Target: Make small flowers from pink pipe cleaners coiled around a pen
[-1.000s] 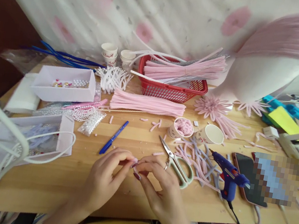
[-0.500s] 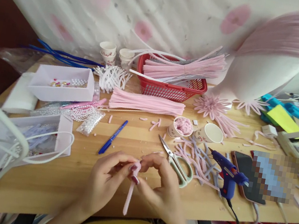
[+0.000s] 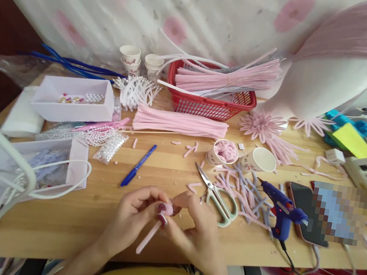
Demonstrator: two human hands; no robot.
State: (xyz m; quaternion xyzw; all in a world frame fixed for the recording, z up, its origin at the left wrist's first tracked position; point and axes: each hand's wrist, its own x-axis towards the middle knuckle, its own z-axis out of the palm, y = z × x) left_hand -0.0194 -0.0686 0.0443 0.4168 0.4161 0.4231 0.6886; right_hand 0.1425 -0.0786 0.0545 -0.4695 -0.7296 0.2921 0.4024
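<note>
Between my fingertips I hold a pink pipe cleaner point(image 3: 148, 238), its upper end coiled or bent and its straight tail slanting down to the left. My left hand point(image 3: 135, 219) pinches the coiled end from the left. From the other side, my right hand point(image 3: 194, 227) grips the same end with thumb and fingers; the exact bend is partly hidden. Just beyond the right hand lie scissors point(image 3: 221, 203) with pale green handles. A paper cup of pink coils point(image 3: 213, 157) stands farther back, beside an empty paper cup point(image 3: 260, 163).
Pink and grey offcuts point(image 3: 247, 196) lie near a blue glue gun point(image 3: 280, 209) and a phone point(image 3: 308, 212). A blue pen point(image 3: 138, 167) rests at left. Behind are a pink pipe cleaner bundle point(image 3: 179, 123) and a red basket point(image 3: 210, 109). White boxes point(image 3: 71, 108) stand left.
The pipe cleaner's tail has swung from hanging straight down to slanting left. Both hands keep hold of its upper end, and the view has shifted slightly.
</note>
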